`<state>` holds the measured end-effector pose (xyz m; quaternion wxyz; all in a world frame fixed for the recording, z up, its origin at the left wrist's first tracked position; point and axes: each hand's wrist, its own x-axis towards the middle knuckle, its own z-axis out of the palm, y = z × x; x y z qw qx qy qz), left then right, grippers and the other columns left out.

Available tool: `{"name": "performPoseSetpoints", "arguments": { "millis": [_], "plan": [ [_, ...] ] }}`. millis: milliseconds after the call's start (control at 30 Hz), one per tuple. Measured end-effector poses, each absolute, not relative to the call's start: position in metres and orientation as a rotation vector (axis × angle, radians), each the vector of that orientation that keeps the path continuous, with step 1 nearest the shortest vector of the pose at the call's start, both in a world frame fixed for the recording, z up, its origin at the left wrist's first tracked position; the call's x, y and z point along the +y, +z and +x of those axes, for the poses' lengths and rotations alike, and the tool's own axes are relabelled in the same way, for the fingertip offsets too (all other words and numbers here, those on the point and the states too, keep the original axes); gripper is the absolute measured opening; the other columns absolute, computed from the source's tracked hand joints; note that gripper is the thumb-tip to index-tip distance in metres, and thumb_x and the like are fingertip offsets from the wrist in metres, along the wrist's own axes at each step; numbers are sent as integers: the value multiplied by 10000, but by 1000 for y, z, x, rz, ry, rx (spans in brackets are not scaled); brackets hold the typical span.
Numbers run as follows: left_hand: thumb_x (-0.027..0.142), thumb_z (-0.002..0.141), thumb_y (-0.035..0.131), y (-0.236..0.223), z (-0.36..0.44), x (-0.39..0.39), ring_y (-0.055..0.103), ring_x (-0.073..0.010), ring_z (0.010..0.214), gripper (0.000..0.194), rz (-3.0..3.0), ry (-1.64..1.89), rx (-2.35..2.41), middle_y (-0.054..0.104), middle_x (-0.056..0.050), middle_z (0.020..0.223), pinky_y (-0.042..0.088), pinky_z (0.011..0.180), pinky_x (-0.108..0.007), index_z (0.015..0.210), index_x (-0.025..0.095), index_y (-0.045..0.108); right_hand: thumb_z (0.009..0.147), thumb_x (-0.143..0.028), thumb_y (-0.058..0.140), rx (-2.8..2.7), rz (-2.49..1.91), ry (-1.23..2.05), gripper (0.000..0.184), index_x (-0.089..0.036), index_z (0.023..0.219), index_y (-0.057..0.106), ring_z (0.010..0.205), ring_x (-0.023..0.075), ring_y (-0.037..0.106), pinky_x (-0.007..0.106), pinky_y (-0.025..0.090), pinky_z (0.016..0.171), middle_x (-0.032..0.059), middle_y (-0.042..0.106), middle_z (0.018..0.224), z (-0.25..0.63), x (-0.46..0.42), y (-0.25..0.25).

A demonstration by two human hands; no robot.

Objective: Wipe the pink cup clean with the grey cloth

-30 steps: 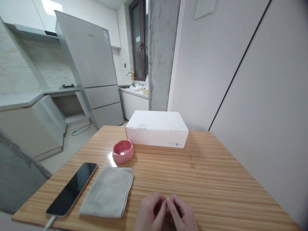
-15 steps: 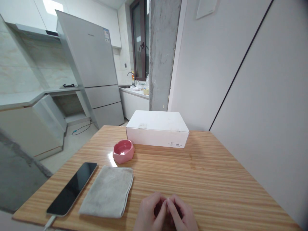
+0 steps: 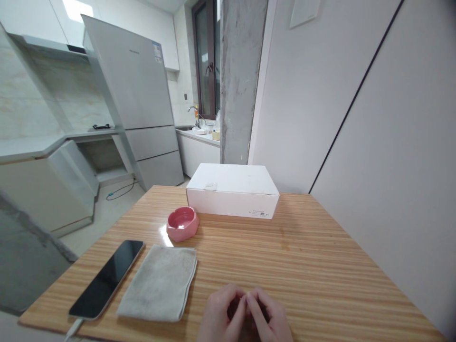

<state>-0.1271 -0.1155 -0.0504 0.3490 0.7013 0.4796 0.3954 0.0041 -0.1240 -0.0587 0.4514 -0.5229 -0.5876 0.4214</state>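
My left hand and my right hand rest together on the near edge of the wooden table, fingertips touching, fingers curled inward. Whether anything lies between them is hidden. A folded grey cloth lies just left of my left hand. A dark phone with a white cable lies left of the cloth. A small pink bowl sits behind the cloth. A shut white box stands at the far side of the table.
A white wall runs along the table's right side. A concrete pillar rises behind the box. To the left are a grey fridge, a kitchen counter and open floor.
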Motion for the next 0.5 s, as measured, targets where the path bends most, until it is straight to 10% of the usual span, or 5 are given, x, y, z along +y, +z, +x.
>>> {"name": "performPoseSetpoints", "arguments": {
  "millis": [233, 500],
  "plan": [
    [205, 832, 546, -27, -138, -117, 646, -174, 809, 205, 1880, 840, 1174, 702, -65, 891, 485, 719, -242, 959, 207, 707, 873, -576, 450, -1403, -1254, 1117, 445, -207, 634, 520, 520, 133, 454, 230, 365, 504, -29, 446, 556, 6, -122, -62],
    [437, 711, 701, 8, -245, -22, 296, -331, 1370, 802, 1923, 1349, 1935, 333, -201, 1459, 256, 1114, -490, 1382, 121, 393, 864, -634, 415, -1395, -1287, 1155, 475, -209, 665, 488, 473, 113, 431, 226, 327, 470, -51, 394, 543, 5, -125, -59]
  ]
}}
